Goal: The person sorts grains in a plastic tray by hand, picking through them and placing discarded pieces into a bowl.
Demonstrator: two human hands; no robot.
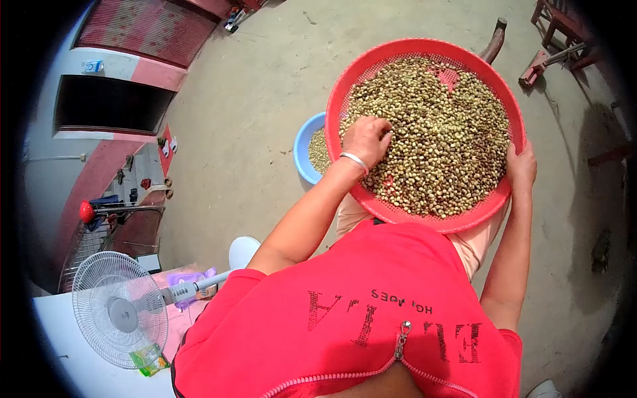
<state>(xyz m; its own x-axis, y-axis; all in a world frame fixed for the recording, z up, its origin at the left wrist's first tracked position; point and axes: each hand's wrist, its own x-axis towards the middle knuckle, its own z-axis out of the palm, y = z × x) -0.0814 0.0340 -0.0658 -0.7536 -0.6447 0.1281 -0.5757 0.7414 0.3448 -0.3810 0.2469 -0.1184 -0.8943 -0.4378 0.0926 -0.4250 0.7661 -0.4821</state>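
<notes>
A round red plastic sieve basket [424, 225] rests at my lap, spread with greenish and brown beans [431, 132]. Their exact kind is hard to tell. My left hand [367, 140], with a light band on the wrist, is over the basket's left side. Its fingers are curled down at the beans with thumb and fingertips drawn together; whatever is between them is hidden. On the right, my right hand [522, 167] grips the basket's rim, its fingers partly hidden. Below the basket on the left stands a blue basin [302, 149] holding similar beans [319, 151], partly covered by the basket.
A standing fan [123, 315] is at my lower left, near a purple package [192, 282] and a green packet [149, 359]. Wooden furniture [564, 26] stands at the upper right, and a stub of wood [494, 41] shows behind the basket. Concrete floor [252, 113] surrounds me.
</notes>
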